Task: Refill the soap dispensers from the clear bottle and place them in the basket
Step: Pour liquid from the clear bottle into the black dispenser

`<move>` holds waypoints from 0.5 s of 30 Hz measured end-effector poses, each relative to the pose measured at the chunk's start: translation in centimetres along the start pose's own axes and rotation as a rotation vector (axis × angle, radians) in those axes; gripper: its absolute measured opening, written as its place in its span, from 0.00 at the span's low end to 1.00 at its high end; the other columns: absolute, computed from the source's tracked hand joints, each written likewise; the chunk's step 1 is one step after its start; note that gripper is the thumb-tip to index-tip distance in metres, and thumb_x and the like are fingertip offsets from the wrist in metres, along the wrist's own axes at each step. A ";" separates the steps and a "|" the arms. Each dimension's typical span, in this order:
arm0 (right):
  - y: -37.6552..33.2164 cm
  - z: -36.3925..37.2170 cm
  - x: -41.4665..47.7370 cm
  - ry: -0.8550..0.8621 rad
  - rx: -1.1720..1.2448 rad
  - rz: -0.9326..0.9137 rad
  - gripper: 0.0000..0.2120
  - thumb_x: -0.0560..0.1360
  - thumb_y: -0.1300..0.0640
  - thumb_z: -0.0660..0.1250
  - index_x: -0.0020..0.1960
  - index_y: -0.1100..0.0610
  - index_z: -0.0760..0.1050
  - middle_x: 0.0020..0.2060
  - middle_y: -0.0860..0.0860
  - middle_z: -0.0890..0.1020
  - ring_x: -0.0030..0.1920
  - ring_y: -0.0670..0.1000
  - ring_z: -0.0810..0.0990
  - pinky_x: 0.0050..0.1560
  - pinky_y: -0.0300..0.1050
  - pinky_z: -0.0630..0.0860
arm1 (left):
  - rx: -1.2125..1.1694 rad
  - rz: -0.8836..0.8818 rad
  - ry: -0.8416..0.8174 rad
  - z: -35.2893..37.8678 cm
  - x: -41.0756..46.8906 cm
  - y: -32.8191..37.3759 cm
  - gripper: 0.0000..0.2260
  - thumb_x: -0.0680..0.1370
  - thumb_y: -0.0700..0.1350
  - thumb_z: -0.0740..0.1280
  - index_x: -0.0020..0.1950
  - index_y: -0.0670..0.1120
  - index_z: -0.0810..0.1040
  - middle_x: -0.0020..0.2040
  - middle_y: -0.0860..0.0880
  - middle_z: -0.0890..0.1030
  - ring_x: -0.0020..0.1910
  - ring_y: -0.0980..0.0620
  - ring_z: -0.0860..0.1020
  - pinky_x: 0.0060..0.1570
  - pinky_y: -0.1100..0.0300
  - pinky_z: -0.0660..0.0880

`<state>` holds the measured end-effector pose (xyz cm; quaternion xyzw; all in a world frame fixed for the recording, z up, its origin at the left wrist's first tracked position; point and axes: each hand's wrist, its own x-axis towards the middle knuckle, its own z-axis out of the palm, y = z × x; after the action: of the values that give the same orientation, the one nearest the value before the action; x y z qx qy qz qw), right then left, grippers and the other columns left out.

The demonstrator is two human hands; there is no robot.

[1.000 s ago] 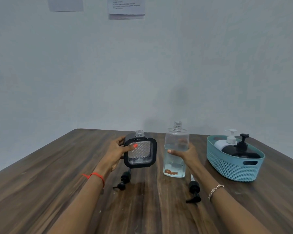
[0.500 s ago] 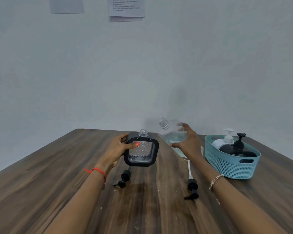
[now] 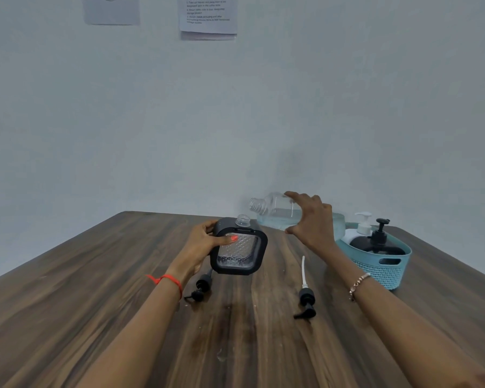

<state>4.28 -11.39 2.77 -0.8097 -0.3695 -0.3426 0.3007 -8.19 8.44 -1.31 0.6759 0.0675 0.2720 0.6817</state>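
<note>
Gripping black dispenser (image 3: 238, 249), left hand (image 3: 200, 247); right hand (image 3: 314, 222) grasping tilted clear bottle (image 3: 275, 211).

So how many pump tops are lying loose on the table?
2. One black pump lies just below the black dispenser held by the left hand. The other pump, with a white tube, lies further right, under the right arm.

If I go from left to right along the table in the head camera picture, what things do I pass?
Left pump → black dispenser → right pump → basket
</note>
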 end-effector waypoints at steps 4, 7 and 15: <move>-0.2 -0.3 0.1 0.001 -0.046 -0.034 0.33 0.60 0.60 0.75 0.64 0.52 0.72 0.53 0.52 0.80 0.51 0.56 0.74 0.52 0.51 0.64 | -0.003 0.004 -0.006 0.1 -0.4 0.0 0.22 0.67 0.31 0.73 0.60 0.38 0.76 0.51 0.44 0.82 0.45 0.51 0.81 0.33 0.65 0.78; -0.4 -0.6 0.1 -0.006 -0.082 -0.053 0.32 0.61 0.59 0.74 0.64 0.52 0.72 0.54 0.52 0.80 0.52 0.57 0.73 0.52 0.51 0.64 | -0.013 0.005 -0.001 0.1 -0.7 0.1 0.22 0.67 0.31 0.73 0.60 0.37 0.76 0.50 0.44 0.82 0.44 0.51 0.81 0.32 0.66 0.78; -0.4 -0.5 0.0 0.009 -0.127 -0.088 0.31 0.60 0.60 0.74 0.62 0.51 0.73 0.52 0.52 0.81 0.50 0.57 0.75 0.51 0.52 0.65 | -0.008 -0.004 -0.006 -0.1 -1.1 0.0 0.20 0.67 0.31 0.73 0.58 0.39 0.77 0.49 0.46 0.82 0.44 0.52 0.81 0.33 0.65 0.78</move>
<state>3.77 -11.51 3.12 -0.8087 -0.3808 -0.3818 0.2351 -9.15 8.07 -1.59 0.6738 0.0656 0.2689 0.6851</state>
